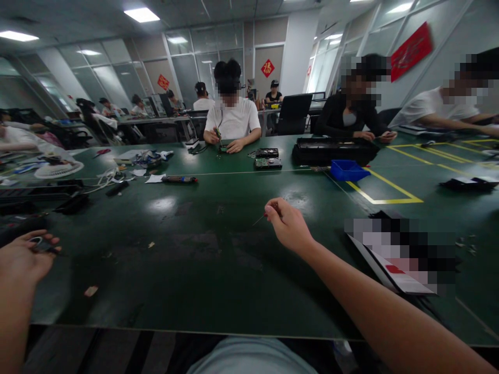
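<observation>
Over the middle of the green table (187,291), my right hand (290,226) is closed round a small screwdriver (260,218). Its thin shaft points down to the left, with a bit of red at my fingers; most of the handle is hidden. At the far left edge, my left hand (29,254) is palm up, its fingers curled about a small dark object (42,244) with a shiny, rounded part. I cannot make out its kind. Small scraps, one of them a pale brown piece (91,291), lie on the table between my hands.
Black parts (42,195) lie left, near a dark pen-like tool (179,179). Circuit boards (267,163), a long black housing (335,150) and a blue bin (349,170) stand farther back. A booklet (393,254) lies right. A co-worker (234,117) sits opposite, others nearby.
</observation>
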Available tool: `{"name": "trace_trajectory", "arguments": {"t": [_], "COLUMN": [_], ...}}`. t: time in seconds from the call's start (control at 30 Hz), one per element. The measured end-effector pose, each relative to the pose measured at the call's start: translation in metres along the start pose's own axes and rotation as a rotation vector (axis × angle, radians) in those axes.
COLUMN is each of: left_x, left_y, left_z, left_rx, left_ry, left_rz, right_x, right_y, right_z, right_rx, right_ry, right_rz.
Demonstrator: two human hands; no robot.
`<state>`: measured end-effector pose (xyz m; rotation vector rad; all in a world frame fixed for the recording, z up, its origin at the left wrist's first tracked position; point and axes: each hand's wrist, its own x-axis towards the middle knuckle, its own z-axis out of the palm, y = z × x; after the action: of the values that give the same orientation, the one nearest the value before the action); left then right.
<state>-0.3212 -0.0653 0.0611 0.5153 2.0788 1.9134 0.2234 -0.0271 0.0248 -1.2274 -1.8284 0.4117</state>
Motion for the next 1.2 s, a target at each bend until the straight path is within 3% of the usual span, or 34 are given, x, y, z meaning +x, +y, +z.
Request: {"name": "trace_trajectory", "arguments": {"t": [0.2,0.43,0.7,0.8,0.9,1.03,1.2], "left_x": [-0.047,-0.104,-0.21,-0.25,-0.279,-0.301,-0.306], "left_y": [0.018,0.026,0.028,0.023,0.015,-0.002,-0.032], "left_z": [0.036,0.095,0.163,0.18,0.191,0.201,0.202], "left_rx": [-0.168,-0.307,-0.252,-0.136,0.046,0.204,0.367], "left_ry": [-0.203,-0.596,-1.017,-1.208,-1.311,-1.325,-1.268], "left_rz": [-0.097,-0.09,-0.063,0.088,0.203,0.287,0.682], "right_x": [-0.001,-0.001,0.0,0.0,0.0,0.002,0.002], "right_y": [-0.001,-0.002,0.003,0.003,0.001,0.001,0.002], "right_z": [0.001,0.0,0.002,0.002,0.003,0.002,-0.002], "right_rx": [0.006,0.003,0.003,-0.002,-0.011,-0.023,-0.02], "right_ry": [-0.014,-0.026,-0.011,-0.012,0.003,0.055,0.111], "right_rz": [-0.004,0.007,0.002,0.004,0.005,0.035,0.066]}}
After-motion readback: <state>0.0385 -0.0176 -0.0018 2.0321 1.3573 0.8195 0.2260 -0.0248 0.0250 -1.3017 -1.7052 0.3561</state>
